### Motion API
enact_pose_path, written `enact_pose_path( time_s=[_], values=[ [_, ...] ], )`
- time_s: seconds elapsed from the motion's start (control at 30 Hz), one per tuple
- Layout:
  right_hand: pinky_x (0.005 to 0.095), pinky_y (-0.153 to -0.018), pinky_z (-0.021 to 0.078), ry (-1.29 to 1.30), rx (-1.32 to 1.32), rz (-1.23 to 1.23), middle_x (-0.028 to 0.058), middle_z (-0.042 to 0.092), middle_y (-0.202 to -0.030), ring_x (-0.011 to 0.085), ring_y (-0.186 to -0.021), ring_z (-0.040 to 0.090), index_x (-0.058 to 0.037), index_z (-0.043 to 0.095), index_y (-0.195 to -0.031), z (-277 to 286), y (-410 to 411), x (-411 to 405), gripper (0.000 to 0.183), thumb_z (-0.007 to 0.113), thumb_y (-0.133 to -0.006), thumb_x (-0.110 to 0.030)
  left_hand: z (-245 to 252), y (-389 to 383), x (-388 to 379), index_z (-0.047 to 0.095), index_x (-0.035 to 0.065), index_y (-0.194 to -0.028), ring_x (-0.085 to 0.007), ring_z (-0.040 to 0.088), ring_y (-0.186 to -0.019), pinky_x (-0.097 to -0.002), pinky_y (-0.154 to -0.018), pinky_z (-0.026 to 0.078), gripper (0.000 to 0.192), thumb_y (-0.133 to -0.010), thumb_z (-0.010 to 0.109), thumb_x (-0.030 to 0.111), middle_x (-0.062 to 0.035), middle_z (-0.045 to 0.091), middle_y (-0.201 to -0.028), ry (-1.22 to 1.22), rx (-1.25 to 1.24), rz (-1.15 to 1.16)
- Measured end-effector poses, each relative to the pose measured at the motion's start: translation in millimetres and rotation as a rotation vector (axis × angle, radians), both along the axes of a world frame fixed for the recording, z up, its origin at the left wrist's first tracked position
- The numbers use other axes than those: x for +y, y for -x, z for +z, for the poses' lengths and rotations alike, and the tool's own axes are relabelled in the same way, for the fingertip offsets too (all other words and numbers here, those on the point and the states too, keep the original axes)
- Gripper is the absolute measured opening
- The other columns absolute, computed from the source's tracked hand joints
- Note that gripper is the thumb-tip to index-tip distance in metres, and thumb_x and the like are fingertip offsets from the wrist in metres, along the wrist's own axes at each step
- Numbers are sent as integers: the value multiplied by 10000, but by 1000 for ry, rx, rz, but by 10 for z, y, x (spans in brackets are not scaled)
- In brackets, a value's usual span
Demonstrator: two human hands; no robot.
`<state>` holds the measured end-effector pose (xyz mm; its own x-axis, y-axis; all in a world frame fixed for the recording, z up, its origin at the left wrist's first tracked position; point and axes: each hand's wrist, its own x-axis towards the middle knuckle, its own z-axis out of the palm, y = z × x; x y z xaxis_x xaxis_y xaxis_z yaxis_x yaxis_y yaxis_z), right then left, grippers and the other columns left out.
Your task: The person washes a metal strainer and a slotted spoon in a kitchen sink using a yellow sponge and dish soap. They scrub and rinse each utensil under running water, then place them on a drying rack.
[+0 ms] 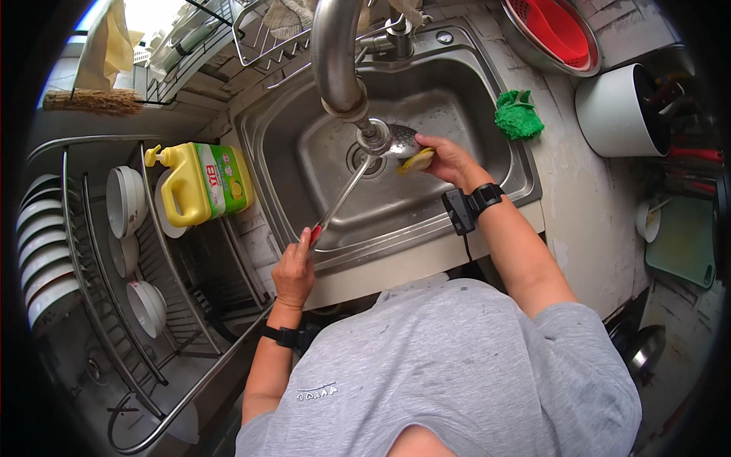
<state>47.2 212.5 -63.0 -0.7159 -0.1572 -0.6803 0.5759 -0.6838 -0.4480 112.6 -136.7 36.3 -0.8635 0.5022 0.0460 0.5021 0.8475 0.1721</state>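
My left hand (294, 273) grips the red-marked handle of a long metal skimmer ladle (344, 197) near the sink's front left edge. Its perforated bowl (403, 140) is over the stainless steel sink (320, 171), partly hidden behind the faucet's spout (338, 63). In my right hand (448, 160) is a yellow sponge (417, 161), held against or very close to the lower side of the bowl. Below the spout, the drain (365, 163) shows in the basin floor. Whether water is running I cannot tell.
A yellow detergent jug (207, 183) stands left of the sink, beside a dish rack (165, 245) with bowls and plates. To the right lie a green scrubbing cloth (518, 116), a metal bowl with a red colander (553, 34), a white knife holder (614, 111) and a green cutting board (682, 243).
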Motion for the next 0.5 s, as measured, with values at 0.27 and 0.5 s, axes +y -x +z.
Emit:
enact_pose_path(
  time_s=[0.27, 0.5],
  values=[
    [296, -774, 460, 206, 232, -78, 3, 563, -881, 137, -845, 557, -115, 525, -966, 51, -159, -101, 121, 529, -871, -190, -36, 398, 355, 531, 39, -1094, -199, 547, -587, -319, -528, 441, 371, -749, 632, 131, -47, 543, -675, -418, -490, 147],
    [265, -724, 458, 55, 220, 102, 20, 581, -881, 108, -798, 558, -33, 534, -1012, 110, -213, -253, 238, 599, -800, -118, 35, 853, 1166, 557, 60, -790, -32, 390, -439, -185, -363, 275, 196, -823, 604, 248, 34, 470, -581, -843, -1190, 469]
  ],
)
